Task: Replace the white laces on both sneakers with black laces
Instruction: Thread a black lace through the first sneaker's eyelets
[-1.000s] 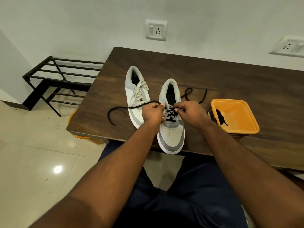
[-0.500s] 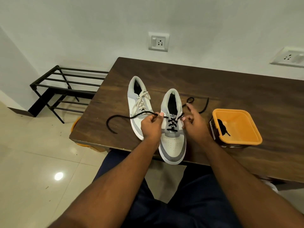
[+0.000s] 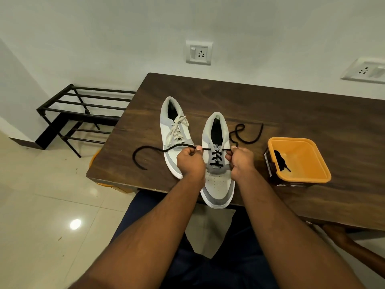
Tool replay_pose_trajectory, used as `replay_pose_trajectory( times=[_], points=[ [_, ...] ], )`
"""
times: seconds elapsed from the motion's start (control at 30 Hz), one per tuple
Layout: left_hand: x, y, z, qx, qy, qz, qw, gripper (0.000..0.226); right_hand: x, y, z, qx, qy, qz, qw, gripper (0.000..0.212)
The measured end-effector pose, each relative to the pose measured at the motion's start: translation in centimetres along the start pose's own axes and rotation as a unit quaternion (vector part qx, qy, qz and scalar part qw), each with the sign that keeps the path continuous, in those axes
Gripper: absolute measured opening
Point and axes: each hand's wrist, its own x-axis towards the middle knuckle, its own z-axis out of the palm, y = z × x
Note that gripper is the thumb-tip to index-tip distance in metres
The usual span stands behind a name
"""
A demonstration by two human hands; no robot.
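Observation:
Two grey and white sneakers lie on a dark wooden table [image 3: 291,113]. The left sneaker [image 3: 169,130] carries a white lace [image 3: 178,128]. The right sneaker [image 3: 217,184], its toe past the table's front edge, has a black lace [image 3: 216,158] threaded through its lower eyelets. My left hand [image 3: 189,161] pinches the lace's left end, which trails left over the other shoe. My right hand [image 3: 239,161] pinches its right end, which curls away behind the shoe [image 3: 248,138].
An orange tub [image 3: 300,178] with another black lace [image 3: 280,162] inside stands to the right of the sneakers. A black metal rack [image 3: 83,115] is on the floor to the left of the table. Wall sockets are on the wall behind.
My right hand has closed on the right lace end and both hands have drawn the lace out sideways. The camera has tilted, so the table sits lower in view.

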Motion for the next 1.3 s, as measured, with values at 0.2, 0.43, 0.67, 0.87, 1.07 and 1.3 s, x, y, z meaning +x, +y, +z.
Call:
replay_pose_trajectory(
  times=[0.2,0.43,0.67,0.87,1.07,1.3],
  points=[
    [-0.1,1.3,-0.2,-0.059,-0.030,-0.035,0.997,0.009,-0.4,-0.2,-1.0,-0.028,-0.020,-0.014,0.999,0.009],
    [-1.8,7.5,-1.7,-0.015,-0.157,0.087,0.984,0.018,-0.4,-1.4,-2.6,-0.215,-0.004,-0.261,0.941,0.042],
    [-2.7,9.6,-2.5,0.364,-0.404,0.251,0.801,0.019,-0.7,-4.1,-2.5,-0.461,-0.264,-0.445,0.721,0.041],
    [-0.3,8.9,-5.4,0.334,-0.324,0.240,0.852,0.022,-0.4,-6.9,-6.6,-0.399,-0.280,-0.367,0.792,0.007],
    [0.5,7.0,-6.0,0.323,-0.299,0.193,0.877,0.016,-2.1,-7.4,-7.9,-0.260,-0.280,-0.328,0.864,0.010],
    [-2.8,6.3,-3.0,0.197,-0.389,0.172,0.884,0.017,-3.1,-5.9,-4.5,-0.352,-0.303,-0.330,0.822,0.006]
  ],
)
